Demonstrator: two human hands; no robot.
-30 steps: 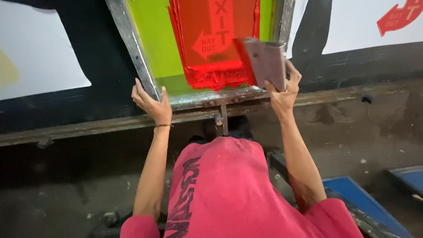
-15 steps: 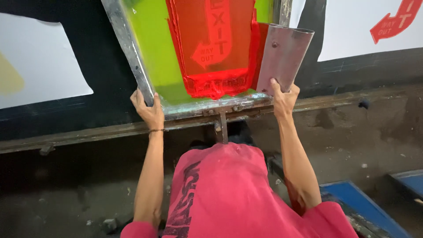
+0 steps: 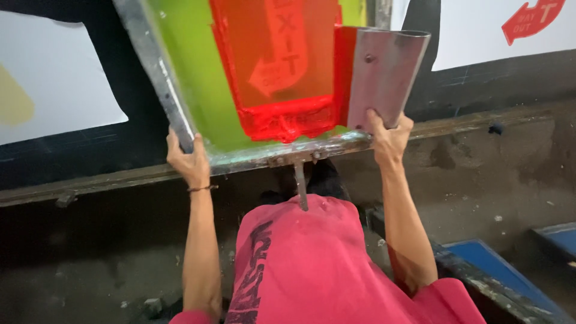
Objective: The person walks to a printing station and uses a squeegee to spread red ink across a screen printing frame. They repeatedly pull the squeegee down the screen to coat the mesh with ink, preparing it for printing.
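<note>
While red ink lies pooled at the near edge of the mesh, the pull across the stencil looks done | left hand [image 3: 191, 161] grips the metal screen frame [image 3: 162, 96] at its corner | right hand [image 3: 389, 139] clasps the flat grey squeegee [image 3: 384, 78], upright at the frame's right side | printed white sheet [image 3: 510, 30] lies beyond

We count one printing frame [image 3: 180, 114], one squeegee [image 3: 384, 75], and two hands on them, left hand [image 3: 189, 162] and right hand [image 3: 390, 138]. We count two white printed sheets [image 3: 54, 90], one [image 3: 498, 30] on each side.
</note>
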